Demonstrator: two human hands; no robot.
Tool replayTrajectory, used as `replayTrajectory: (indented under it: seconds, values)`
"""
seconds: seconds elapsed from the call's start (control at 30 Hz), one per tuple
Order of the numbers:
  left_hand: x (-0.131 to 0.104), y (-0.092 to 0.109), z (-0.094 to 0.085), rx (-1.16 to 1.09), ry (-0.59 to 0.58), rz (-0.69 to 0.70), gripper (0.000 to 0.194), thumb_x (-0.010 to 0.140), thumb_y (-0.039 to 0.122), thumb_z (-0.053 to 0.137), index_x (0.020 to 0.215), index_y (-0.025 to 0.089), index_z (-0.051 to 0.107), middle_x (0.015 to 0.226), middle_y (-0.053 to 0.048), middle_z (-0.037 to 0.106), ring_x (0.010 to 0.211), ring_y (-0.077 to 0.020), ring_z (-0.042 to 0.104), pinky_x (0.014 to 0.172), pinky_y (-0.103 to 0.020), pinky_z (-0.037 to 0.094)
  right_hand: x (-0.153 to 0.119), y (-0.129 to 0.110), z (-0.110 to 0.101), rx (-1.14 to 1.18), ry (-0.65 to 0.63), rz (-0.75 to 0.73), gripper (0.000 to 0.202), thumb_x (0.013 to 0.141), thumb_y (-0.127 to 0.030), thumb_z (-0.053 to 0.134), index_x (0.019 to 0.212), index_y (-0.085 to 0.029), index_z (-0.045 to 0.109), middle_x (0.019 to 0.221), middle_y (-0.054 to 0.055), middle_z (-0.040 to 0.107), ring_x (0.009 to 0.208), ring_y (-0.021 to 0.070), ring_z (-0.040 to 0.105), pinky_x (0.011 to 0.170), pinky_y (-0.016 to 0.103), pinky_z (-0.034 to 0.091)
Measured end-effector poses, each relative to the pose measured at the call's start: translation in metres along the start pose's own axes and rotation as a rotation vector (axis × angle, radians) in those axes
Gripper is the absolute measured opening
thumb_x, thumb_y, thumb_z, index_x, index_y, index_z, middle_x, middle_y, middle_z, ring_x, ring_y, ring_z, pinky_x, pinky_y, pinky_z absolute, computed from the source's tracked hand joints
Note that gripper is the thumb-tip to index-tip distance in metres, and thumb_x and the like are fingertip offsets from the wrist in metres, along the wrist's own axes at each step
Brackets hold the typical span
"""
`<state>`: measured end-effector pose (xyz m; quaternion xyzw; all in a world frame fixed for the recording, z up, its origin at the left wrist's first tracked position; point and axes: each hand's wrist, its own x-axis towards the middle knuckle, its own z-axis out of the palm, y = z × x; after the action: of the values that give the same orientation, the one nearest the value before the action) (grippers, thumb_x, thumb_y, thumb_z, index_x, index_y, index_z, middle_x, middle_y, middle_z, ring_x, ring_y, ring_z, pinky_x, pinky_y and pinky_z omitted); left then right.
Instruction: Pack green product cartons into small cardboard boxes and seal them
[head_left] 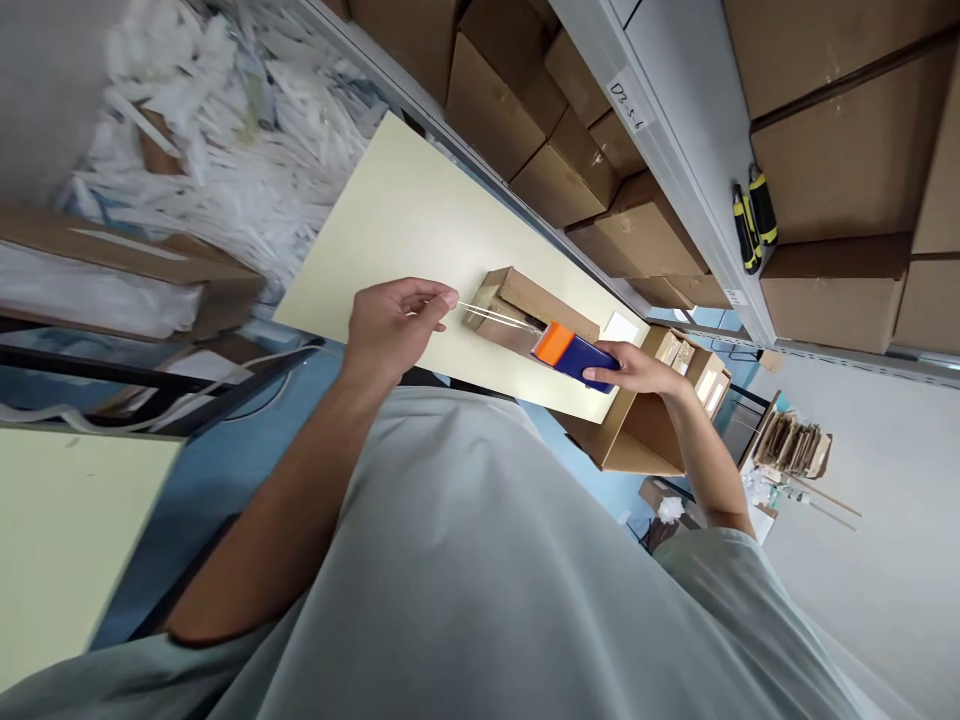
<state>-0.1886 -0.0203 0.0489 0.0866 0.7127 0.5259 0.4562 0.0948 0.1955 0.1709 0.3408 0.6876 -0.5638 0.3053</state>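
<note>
My left hand (397,325) pinches the ends of thin white strings (495,316), which stretch to the orange end of a small dark blue and orange box (574,357). The fingers and thumb of my right hand (634,368) are wrapped round the blue end of that box. Behind the strings and the box, an open cardboard box (540,300) lies on the pale yellow table (382,220). What it holds is hard to make out.
A large open carton (649,430) stands beyond the table's right end. Shelves with brown boxes (570,170) run along the far side; two yellow-black cutters (754,220) lie on one. White scrap (247,190) is piled at upper left, near a second table (75,530).
</note>
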Motion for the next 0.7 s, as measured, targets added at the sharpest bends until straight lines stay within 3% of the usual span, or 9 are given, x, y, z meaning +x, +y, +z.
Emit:
replayTrajectory:
  seconds: [0.13,0.3,0.7]
  values:
    - [0.011,-0.013,0.017,-0.028,0.046,0.012,0.019,0.084,0.039,0.084,0.088,0.021,0.083,0.085,-0.005,0.081,0.079,-0.02,0.076,0.067,-0.029,0.068,0.023,0.008,-0.012,0.022,-0.012,0.019,0.067,0.093,-0.081,0.083,0.109,-0.017,0.072,0.093,0.005,0.077,0.079,0.0183,0.07,0.067,0.028,0.059]
    - [0.029,-0.029,0.025,-0.019,0.055,0.011,0.022,0.085,0.041,0.084,0.091,0.019,0.084,0.093,-0.006,0.084,0.08,-0.0187,0.076,0.067,-0.027,0.068,0.045,0.022,-0.014,0.06,-0.035,0.015,0.069,0.091,-0.085,0.083,0.103,-0.018,0.069,0.088,0.003,0.074,0.074,0.0163,0.066,0.065,0.027,0.057]
    - [0.075,-0.075,0.035,0.041,0.0,-0.126,0.018,0.085,0.035,0.08,0.09,0.02,0.088,0.085,-0.006,0.082,0.081,-0.0236,0.077,0.071,-0.033,0.068,0.056,0.027,-0.016,0.092,-0.104,-0.006,0.068,0.099,-0.084,0.076,0.118,-0.019,0.07,0.094,0.003,0.072,0.076,0.0156,0.064,0.065,0.027,0.058]
